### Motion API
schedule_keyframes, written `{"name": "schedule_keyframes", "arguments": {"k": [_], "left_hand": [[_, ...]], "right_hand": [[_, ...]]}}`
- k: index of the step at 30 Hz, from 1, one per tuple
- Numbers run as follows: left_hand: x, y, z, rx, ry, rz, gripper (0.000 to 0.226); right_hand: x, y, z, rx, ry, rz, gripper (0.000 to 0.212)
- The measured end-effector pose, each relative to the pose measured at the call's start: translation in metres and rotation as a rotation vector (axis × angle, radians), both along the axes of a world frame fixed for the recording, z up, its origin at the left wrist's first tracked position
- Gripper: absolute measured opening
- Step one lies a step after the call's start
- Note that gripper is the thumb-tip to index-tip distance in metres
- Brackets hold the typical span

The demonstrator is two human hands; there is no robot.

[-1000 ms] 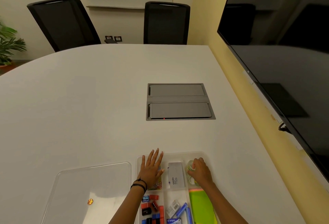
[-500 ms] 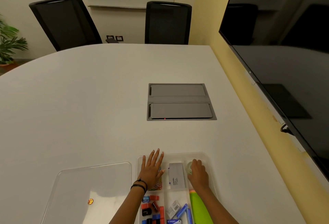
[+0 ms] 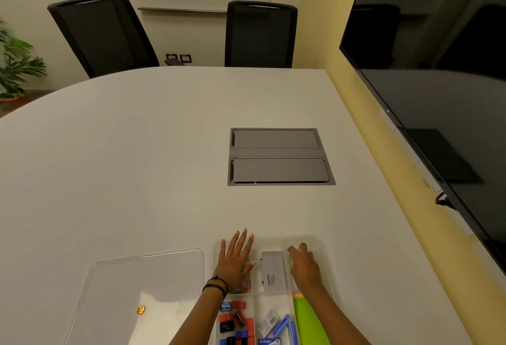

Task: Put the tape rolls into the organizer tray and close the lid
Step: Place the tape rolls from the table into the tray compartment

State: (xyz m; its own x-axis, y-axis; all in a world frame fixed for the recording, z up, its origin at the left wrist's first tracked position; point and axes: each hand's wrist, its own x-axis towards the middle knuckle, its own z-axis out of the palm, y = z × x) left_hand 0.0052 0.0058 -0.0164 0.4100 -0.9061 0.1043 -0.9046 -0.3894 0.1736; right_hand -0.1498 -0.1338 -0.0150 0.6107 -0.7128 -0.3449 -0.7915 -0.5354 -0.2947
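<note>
A clear plastic organizer tray lies at the near table edge. My right hand rests palm down in its far right compartment, fingers curled over a clear tape roll of which only a sliver shows. My left hand lies flat with fingers spread over the far left compartment, covering coloured clips. The clear lid lies flat on the table left of the tray, apart from it.
A grey box fills the tray's middle far compartment; green sticky notes, blue staple boxes and red and black small items fill the near ones. A grey cable hatch sits mid-table. Two black chairs stand beyond; a large screen hangs at right.
My right hand has pushed deeper toward the far end of the right compartment, covering more of the tape roll. My left hand has stayed put.
</note>
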Motion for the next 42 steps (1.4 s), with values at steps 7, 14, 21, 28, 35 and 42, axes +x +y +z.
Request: {"name": "schedule_keyframes", "arguments": {"k": [7, 14, 21, 28, 35, 42], "left_hand": [[0.0, 0.0, -0.006, 0.022, -0.031, 0.016, 0.063], [-0.001, 0.001, -0.004, 0.001, -0.046, 0.025, 0.059], [-0.001, 0.001, -0.004, -0.003, -0.036, 0.022, 0.059], [-0.001, 0.001, -0.006, 0.006, -0.036, 0.028, 0.059], [-0.001, 0.001, -0.007, -0.022, -0.046, 0.023, 0.059], [0.0, 0.001, -0.013, -0.012, -0.056, 0.03, 0.06]], "right_hand": [[0.002, -0.003, 0.001, 0.026, -0.062, -0.053, 0.052], [0.003, -0.005, -0.001, 0.018, -0.045, -0.063, 0.046], [0.006, -0.004, -0.003, -0.008, -0.035, -0.093, 0.03], [0.007, -0.002, -0.009, -0.029, -0.065, -0.144, 0.033], [0.008, 0.0, -0.011, -0.026, -0.082, -0.155, 0.039], [0.009, 0.002, -0.008, 0.011, -0.116, -0.165, 0.047]]}}
